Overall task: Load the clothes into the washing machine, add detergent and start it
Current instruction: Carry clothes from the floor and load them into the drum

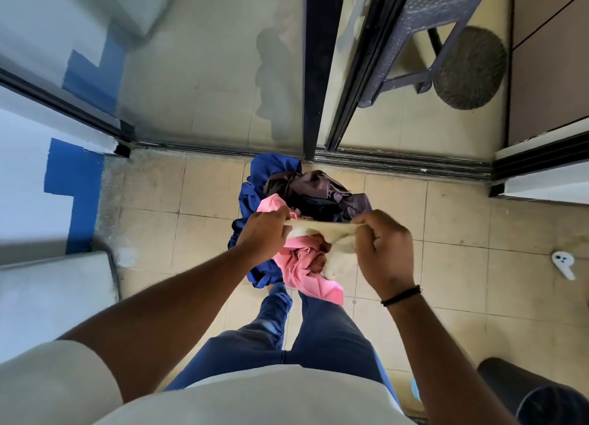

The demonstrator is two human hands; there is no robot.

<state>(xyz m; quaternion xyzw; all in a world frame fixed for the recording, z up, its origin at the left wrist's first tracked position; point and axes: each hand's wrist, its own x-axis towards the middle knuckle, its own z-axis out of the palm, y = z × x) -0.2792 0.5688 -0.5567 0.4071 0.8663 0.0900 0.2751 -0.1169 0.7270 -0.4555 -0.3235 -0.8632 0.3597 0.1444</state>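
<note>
A heap of clothes lies on the tiled floor in front of my feet: a blue garment (271, 173), a dark purple-brown one (318, 192) and a pink one (306, 271). Above the heap I hold a cream-coloured cloth (322, 225) stretched between both hands. My left hand (263, 233) pinches its left end and my right hand (385, 249) pinches its right end. The rest of the cream cloth hangs down over the pink garment. A white appliance corner (54, 294) at the lower left may be the washing machine; I cannot tell.
A sliding glass door on a black track (398, 165) stands just beyond the heap. Behind it are a dark bench (424, 39) and a round mat (468, 69). A small white object (562, 263) lies on the floor to the right. A dark bin (522, 392) is at the lower right.
</note>
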